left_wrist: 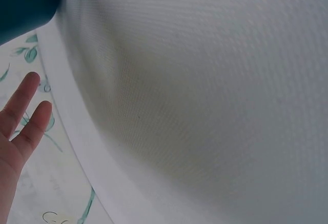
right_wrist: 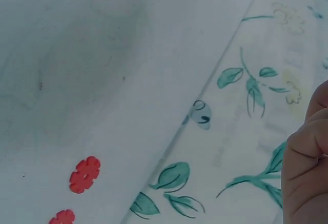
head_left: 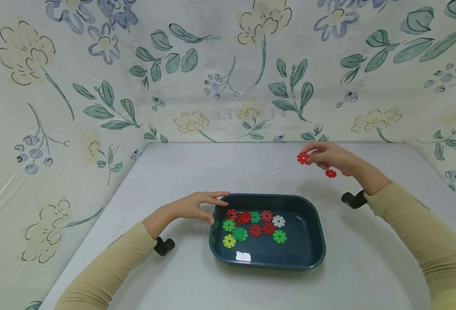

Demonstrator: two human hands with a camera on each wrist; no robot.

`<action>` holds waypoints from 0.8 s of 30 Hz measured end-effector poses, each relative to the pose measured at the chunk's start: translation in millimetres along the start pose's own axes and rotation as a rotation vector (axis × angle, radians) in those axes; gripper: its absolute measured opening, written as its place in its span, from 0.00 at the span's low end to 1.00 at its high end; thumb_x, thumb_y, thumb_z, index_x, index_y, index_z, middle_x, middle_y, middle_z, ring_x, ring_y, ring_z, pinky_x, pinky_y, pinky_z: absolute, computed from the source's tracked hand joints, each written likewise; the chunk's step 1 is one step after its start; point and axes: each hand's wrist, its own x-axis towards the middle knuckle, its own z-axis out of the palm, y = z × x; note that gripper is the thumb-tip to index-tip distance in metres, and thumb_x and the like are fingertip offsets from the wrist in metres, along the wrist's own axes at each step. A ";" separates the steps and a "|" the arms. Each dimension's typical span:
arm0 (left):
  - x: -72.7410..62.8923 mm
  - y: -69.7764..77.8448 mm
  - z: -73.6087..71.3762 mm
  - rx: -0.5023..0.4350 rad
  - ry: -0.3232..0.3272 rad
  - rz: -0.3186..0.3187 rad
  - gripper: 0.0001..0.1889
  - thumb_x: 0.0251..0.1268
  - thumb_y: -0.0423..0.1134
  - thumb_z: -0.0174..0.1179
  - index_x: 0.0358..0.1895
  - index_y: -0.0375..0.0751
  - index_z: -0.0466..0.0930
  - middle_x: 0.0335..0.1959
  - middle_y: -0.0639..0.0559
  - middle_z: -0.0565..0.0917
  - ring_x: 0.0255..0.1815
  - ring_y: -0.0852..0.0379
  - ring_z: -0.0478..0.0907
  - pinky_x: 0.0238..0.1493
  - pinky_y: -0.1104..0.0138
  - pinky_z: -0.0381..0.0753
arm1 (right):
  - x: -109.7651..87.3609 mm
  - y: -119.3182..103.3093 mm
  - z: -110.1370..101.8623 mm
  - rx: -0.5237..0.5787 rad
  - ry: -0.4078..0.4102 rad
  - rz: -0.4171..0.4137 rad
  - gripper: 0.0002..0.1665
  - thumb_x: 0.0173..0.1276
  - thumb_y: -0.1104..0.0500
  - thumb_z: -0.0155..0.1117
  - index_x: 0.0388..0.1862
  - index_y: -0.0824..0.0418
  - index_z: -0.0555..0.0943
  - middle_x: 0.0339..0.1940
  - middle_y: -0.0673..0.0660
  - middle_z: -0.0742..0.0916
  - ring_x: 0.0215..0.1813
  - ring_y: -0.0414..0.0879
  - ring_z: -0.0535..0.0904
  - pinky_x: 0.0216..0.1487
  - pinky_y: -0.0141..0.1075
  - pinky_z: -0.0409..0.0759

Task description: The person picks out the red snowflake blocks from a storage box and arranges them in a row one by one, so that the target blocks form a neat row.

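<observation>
Starting with the head view, we record the right hand (head_left: 330,156) over the far right part of the white table (head_left: 174,168). Its grip is a thumb-and-finger pinch, narrowed onto one notched red disc (head_left: 303,158). Two loose red discs (head_left: 330,173) show just beyond the forearm, one partly hidden by it. The left hand (head_left: 193,206) lies at the left edge of the dark blue tray (head_left: 266,265), fingers extended and spread, grip loose around nothing; we cannot tell if every fingertip touches the rim. Inside the tray, mostly towards its left, we see red and green discs, a white disc (head_left: 278,221) and a yellow disc (head_left: 229,241).

Left wrist view: we see two spread fingers at the left edge, below a corner of the tray.

Right wrist view: we see the loose pair at lower left; bent fingers are cropped at right, so we cannot tell the grip here.
</observation>
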 end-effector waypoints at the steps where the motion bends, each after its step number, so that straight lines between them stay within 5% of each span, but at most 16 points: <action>1: -0.1 -0.3 0.1 0.000 -0.001 0.002 0.31 0.49 0.40 0.67 0.61 0.42 0.71 0.71 0.48 0.58 0.72 0.48 0.52 0.64 0.48 0.60 | 0.4 2.7 -1.2 -0.004 0.006 -0.001 0.21 0.66 0.56 0.57 0.55 0.63 0.69 0.23 0.52 0.75 0.19 0.42 0.65 0.23 0.32 0.67; 24: -1.6 -0.4 -0.1 0.007 0.002 -0.007 0.32 0.49 0.40 0.68 0.61 0.42 0.71 0.71 0.48 0.58 0.72 0.48 0.52 0.65 0.48 0.60 | 14.2 67.3 -1.9 0.067 0.164 0.231 0.27 0.67 0.58 0.54 0.62 0.67 0.64 0.26 0.52 0.77 0.19 0.39 0.67 0.26 0.28 0.70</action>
